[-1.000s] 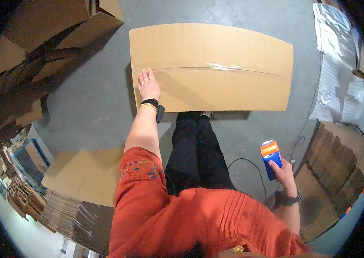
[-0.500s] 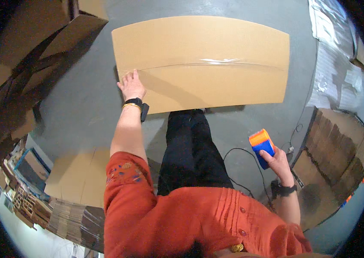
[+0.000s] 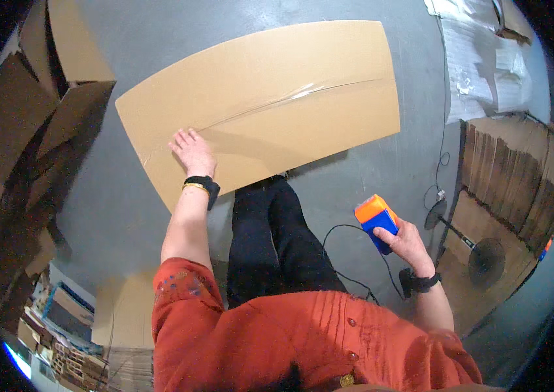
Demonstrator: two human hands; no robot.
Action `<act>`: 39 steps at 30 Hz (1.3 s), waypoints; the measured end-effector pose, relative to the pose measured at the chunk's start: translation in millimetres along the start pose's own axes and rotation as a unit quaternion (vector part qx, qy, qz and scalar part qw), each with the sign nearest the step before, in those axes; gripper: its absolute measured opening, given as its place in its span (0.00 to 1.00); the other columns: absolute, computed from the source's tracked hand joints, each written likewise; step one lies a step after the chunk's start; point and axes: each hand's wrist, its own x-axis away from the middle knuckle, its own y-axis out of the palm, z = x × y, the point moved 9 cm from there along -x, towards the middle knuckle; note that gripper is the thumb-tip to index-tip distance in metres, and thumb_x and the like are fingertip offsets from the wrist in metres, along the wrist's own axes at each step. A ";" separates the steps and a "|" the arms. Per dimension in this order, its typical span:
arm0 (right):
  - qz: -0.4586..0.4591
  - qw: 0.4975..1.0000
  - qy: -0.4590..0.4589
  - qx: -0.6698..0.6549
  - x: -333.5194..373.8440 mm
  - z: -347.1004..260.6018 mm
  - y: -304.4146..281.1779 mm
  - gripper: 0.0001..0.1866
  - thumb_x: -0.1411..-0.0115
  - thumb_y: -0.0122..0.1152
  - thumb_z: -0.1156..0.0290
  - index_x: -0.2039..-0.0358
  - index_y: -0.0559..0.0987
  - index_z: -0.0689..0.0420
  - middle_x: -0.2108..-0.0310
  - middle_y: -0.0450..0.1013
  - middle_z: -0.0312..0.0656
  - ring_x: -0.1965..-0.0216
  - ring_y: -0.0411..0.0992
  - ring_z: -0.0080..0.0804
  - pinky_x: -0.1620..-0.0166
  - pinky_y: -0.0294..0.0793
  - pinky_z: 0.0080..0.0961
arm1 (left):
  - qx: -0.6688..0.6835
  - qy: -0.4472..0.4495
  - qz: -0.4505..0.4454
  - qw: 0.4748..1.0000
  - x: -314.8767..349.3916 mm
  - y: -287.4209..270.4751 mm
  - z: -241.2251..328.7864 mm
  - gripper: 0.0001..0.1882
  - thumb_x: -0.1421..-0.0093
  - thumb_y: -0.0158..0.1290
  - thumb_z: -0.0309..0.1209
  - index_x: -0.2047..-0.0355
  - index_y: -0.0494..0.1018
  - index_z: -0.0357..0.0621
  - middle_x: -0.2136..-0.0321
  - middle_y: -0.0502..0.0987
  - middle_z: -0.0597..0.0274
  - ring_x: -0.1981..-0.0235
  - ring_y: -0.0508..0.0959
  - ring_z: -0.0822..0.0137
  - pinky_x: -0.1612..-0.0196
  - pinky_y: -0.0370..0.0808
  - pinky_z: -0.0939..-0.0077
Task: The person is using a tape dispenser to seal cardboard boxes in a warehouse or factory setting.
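Note:
A large closed cardboard box [image 3: 270,72] lies on the floor in front of my legs, slanting up toward the right. Clear tape [image 3: 302,93] shines on part of the long seam across its top. My left hand [image 3: 194,154] rests open on the cardboard near the left end, fingers spread at the seam. Away from the box, at my lower right, my right hand [image 3: 409,244] grips a blue and orange tape dispenser [image 3: 381,225], its orange end pointing away from me.
Large brown cartons [image 3: 12,117] crowd the left side. At the right stand bundled flat cardboard [image 3: 509,163] and a round dark stand [image 3: 486,261]. White wrapping sheets [image 3: 486,72] lie at far right. A black cable [image 3: 334,261] trails over the floor beside my legs.
The whole view has turned, so the box now slants. My left hand has shifted inward from the box's left edge. My right hand still holds the tape dispenser.

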 end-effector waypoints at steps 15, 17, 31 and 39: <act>-0.015 0.992 0.087 -0.092 -3.8 76.4 68.7 0.36 0.44 0.67 0.40 0.49 0.80 0.60 0.63 0.81 0.57 0.58 0.81 0.54 0.55 0.79 0.43 | 0.018 0.377 0.158 0.912 -24.0 -33.4 310.6 0.36 0.33 0.41 0.23 0.25 0.47 0.45 0.24 0.49 0.60 0.24 0.49 0.60 0.24 0.46 0.49; -0.027 0.989 0.100 -0.109 0.7 83.8 75.1 0.36 0.44 0.67 0.40 0.50 0.80 0.60 0.63 0.81 0.57 0.58 0.81 0.55 0.55 0.79 0.44 | 0.007 0.377 0.152 0.914 -24.4 -26.8 316.0 0.36 0.33 0.41 0.23 0.25 0.47 0.46 0.24 0.48 0.60 0.24 0.48 0.60 0.24 0.45 0.48; -0.008 0.979 0.100 -0.180 -2.4 112.2 107.7 0.33 0.44 0.68 0.42 0.49 0.80 0.58 0.63 0.82 0.57 0.58 0.81 0.55 0.55 0.79 0.44 | 0.102 0.416 0.224 0.876 -13.0 -25.1 350.0 0.40 0.31 0.44 0.48 0.25 0.47 0.42 0.24 0.46 0.52 0.23 0.45 0.54 0.24 0.39 0.44; -0.013 0.972 0.118 -0.203 -4.0 120.6 106.3 0.27 0.43 0.72 0.53 0.53 0.81 0.64 0.66 0.81 0.48 0.65 0.80 0.32 0.58 0.78 0.32 | 0.195 0.411 0.249 0.855 -6.9 -46.6 330.3 0.39 0.30 0.41 0.49 0.26 0.48 0.41 0.25 0.47 0.48 0.23 0.46 0.53 0.24 0.37 0.48</act>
